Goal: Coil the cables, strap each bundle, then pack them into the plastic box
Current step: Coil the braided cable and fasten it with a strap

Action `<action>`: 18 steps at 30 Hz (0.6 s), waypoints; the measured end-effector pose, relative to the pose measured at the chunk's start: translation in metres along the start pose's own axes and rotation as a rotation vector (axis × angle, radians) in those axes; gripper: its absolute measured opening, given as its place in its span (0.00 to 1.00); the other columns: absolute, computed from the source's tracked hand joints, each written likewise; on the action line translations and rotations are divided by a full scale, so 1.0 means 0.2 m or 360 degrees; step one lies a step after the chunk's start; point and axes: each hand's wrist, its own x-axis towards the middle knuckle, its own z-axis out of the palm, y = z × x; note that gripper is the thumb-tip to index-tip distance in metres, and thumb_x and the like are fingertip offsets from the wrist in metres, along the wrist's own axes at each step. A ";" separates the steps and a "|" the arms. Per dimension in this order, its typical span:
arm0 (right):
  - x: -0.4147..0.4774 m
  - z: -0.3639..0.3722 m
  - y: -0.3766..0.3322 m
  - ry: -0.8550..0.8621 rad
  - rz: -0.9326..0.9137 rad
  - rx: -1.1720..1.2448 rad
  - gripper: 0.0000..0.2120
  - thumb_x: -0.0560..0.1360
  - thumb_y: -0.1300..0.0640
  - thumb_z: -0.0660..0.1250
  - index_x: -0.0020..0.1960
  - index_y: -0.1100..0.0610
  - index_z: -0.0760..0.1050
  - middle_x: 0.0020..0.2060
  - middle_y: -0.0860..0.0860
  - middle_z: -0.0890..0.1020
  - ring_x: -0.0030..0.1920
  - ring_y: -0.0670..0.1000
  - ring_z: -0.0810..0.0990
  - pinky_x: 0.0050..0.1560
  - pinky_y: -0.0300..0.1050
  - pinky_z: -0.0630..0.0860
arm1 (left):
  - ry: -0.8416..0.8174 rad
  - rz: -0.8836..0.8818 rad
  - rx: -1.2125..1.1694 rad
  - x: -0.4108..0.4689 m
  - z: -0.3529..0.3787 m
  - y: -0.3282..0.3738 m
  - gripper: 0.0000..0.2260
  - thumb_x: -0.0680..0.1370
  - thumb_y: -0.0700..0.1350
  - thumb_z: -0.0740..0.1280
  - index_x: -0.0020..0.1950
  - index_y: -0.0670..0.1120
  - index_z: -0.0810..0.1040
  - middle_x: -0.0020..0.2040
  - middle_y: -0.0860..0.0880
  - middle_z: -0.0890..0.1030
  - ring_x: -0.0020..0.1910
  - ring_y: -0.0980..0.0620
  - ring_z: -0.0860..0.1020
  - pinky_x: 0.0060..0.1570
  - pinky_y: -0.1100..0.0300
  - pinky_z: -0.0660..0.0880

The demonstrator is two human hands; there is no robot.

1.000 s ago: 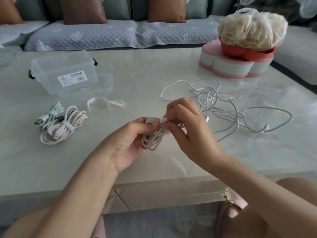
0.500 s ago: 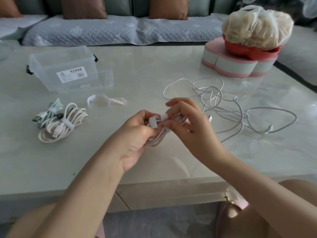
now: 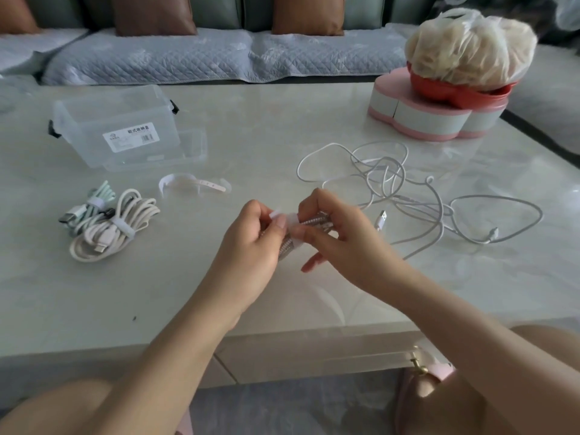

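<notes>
One braided cable: coiled small, pinkish-silver, held between both hands over the table's middle, toward its 6 o'clock edge.
Strap: white, wrapped across the coil; one end sticks up by the left thumb.
Left hand: fingers curled round the coil's left part, thumb on the strap.
Right hand: pinches the strap against the coil, little finger stuck out below.
Hands: together, touching at the fingertips, both clamped on the bundle.
Loose white cables: tangled pile at 2 o'clock of the hands, not coiled; USB plug lies just beside the right hand.
Spare strap: curled on the table at 10 o'clock, near the hands.
Cream bundle: strapped, at 9 o'clock, well apart from the hands.
Green bundle: strapped, touching the cream bundle's far-left side.
Plastic box: clear, labelled, black clips, at 10 o'clock beyond the bundles; can't tell what's inside.
Pink heart-shaped box: at 1 o'clock, red bowl on top with a filled plastic bag.
Table: pale marble.
Sofa: at 12 o'clock, grey quilted cover.
</notes>
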 end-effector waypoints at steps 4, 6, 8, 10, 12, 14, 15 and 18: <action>0.00 0.05 0.02 0.0067 -0.0228 -0.0056 0.10 0.74 0.67 0.65 0.40 0.54 0.69 0.41 0.52 0.73 0.37 0.47 0.75 0.35 0.44 0.80 | 0.0020 -0.0153 -0.0164 0.01 -0.03 0.02 0.15 0.74 0.51 0.62 0.48 0.38 0.73 0.50 0.38 0.80 0.47 0.41 0.78 0.51 0.47 0.72; 0.00 0.07 0.02 0.0068 -0.0330 -0.0123 0.09 0.74 0.65 0.65 0.41 0.53 0.69 0.41 0.51 0.73 0.37 0.47 0.74 0.38 0.43 0.77 | 0.0068 -0.0271 -0.0301 0.03 -0.06 0.01 0.07 0.78 0.43 0.63 0.44 0.40 0.74 0.42 0.40 0.79 0.41 0.46 0.76 0.44 0.53 0.70; -0.01 0.08 0.01 0.0085 -0.0436 -0.0221 0.08 0.74 0.64 0.65 0.42 0.54 0.68 0.41 0.51 0.73 0.40 0.48 0.73 0.42 0.41 0.72 | 0.0078 -0.0326 -0.0313 0.05 -0.09 0.01 0.06 0.78 0.40 0.64 0.40 0.44 0.74 0.36 0.44 0.77 0.38 0.49 0.74 0.42 0.56 0.69; 0.00 0.10 0.00 0.0126 -0.0499 -0.0242 0.08 0.73 0.63 0.66 0.42 0.54 0.68 0.41 0.52 0.74 0.41 0.48 0.72 0.43 0.37 0.69 | 0.0043 -0.0339 -0.0341 0.07 -0.12 0.02 0.04 0.77 0.39 0.67 0.42 0.44 0.75 0.32 0.49 0.77 0.33 0.52 0.76 0.37 0.62 0.72; 0.01 0.12 -0.01 0.0148 -0.0482 -0.0160 0.07 0.72 0.63 0.67 0.41 0.55 0.69 0.40 0.55 0.74 0.40 0.49 0.72 0.42 0.37 0.68 | -0.0021 -0.0376 -0.0407 0.07 -0.16 0.03 0.04 0.75 0.37 0.68 0.44 0.45 0.76 0.28 0.53 0.78 0.27 0.57 0.77 0.28 0.68 0.71; 0.02 0.13 -0.02 0.0148 -0.0402 -0.0050 0.07 0.71 0.61 0.68 0.40 0.54 0.70 0.39 0.56 0.74 0.39 0.50 0.73 0.41 0.41 0.69 | -0.0069 -0.0410 -0.0474 0.07 -0.18 0.04 0.06 0.74 0.35 0.68 0.45 0.46 0.77 0.28 0.54 0.78 0.26 0.58 0.77 0.26 0.70 0.72; 0.02 0.14 -0.02 0.0142 -0.0337 0.0013 0.07 0.70 0.61 0.68 0.39 0.54 0.70 0.38 0.55 0.74 0.38 0.50 0.73 0.41 0.43 0.70 | -0.0079 -0.0411 -0.0493 0.07 -0.18 0.04 0.06 0.74 0.35 0.69 0.45 0.46 0.77 0.28 0.54 0.79 0.27 0.58 0.78 0.26 0.70 0.72; 0.02 0.16 -0.01 0.0103 -0.0180 0.0198 0.06 0.69 0.61 0.69 0.41 0.54 0.72 0.35 0.49 0.74 0.35 0.48 0.72 0.39 0.43 0.70 | -0.0047 -0.0391 -0.0479 0.06 -0.17 0.02 0.09 0.72 0.33 0.69 0.48 0.45 0.78 0.33 0.49 0.80 0.28 0.56 0.79 0.27 0.69 0.73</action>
